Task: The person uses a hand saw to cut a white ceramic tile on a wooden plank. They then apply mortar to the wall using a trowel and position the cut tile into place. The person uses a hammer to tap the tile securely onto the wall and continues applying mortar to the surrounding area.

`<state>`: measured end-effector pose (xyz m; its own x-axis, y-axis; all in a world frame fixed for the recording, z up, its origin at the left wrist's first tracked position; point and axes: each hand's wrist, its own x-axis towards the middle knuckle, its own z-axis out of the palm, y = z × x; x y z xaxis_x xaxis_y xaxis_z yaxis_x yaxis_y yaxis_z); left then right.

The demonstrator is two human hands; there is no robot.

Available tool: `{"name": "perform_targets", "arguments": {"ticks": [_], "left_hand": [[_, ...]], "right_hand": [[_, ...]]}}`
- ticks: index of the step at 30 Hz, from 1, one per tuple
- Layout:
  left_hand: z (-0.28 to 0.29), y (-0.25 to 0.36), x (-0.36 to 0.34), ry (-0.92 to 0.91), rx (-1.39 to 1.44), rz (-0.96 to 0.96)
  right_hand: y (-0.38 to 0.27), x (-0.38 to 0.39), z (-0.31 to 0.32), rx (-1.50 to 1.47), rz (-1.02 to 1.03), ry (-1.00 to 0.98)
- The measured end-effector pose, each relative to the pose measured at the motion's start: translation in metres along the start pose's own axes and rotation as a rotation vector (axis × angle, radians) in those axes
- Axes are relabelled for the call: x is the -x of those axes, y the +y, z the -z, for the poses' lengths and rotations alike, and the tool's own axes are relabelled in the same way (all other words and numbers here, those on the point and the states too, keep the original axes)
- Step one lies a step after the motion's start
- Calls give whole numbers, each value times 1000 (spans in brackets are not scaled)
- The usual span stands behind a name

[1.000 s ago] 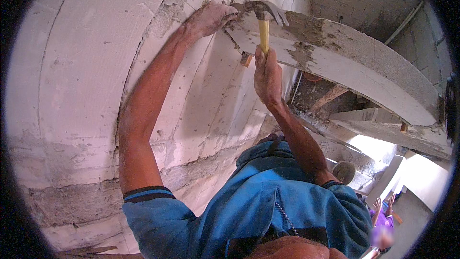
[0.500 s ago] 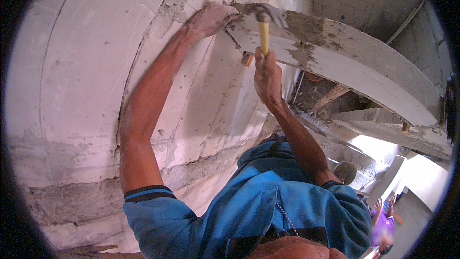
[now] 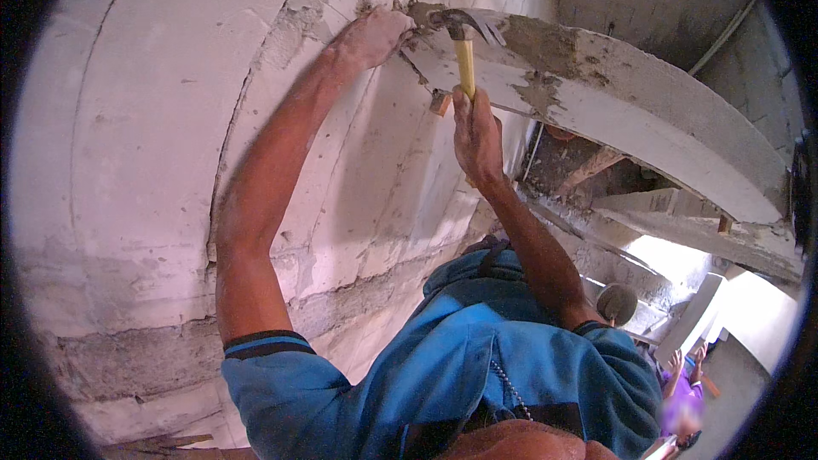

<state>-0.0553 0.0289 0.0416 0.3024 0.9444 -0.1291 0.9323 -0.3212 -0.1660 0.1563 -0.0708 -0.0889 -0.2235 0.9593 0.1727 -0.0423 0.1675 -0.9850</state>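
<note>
My right hand [image 3: 479, 135] is wrapped round the yellow handle of a claw hammer [image 3: 465, 60]. The dark hammer head lies close to the end of a pale block beam [image 3: 596, 98], its claw pointing right. Just left of the head, my left hand [image 3: 381, 37] is raised to the corner where the beam meets the block wall [image 3: 170, 136]. Its fingers are closed there, and whatever they pinch is too small or hidden to make out. Grey mortar is smeared along the beam's top near both hands.
A small wooden piece [image 3: 440, 102] sticks out beneath the beam's left end. Under the beam, a wooden prop [image 3: 590, 172] slants across a dark gap. A round grey container [image 3: 615, 304] stands lower right. Farther off is a person in purple [image 3: 682, 396].
The hammer head has shifted slightly left, nearer my left hand, and is less blurred. My left hand stays at the corner.
</note>
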Motion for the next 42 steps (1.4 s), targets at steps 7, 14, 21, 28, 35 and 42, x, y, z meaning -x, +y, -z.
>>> {"name": "perform_targets", "arguments": {"ticks": [7, 14, 21, 28, 35, 42], "left_hand": [[15, 7, 7, 6, 33, 96], [56, 72, 67, 516, 423, 594], [24, 102, 111, 512, 948, 919], [-51, 137, 152, 548, 1536, 1026], [-92, 156, 189, 354, 1880, 975], [-95, 155, 202, 419, 1895, 876]], "right_hand": [[-10, 0, 6, -27, -61, 0], [0, -1, -22, -322, -183, 81], [-2, 0, -28, -6, -163, 88], [-14, -1, -36, 33, -72, -17], [-14, -1, -39, -72, -74, 175], [-8, -4, -50, 63, -24, 207]]}}
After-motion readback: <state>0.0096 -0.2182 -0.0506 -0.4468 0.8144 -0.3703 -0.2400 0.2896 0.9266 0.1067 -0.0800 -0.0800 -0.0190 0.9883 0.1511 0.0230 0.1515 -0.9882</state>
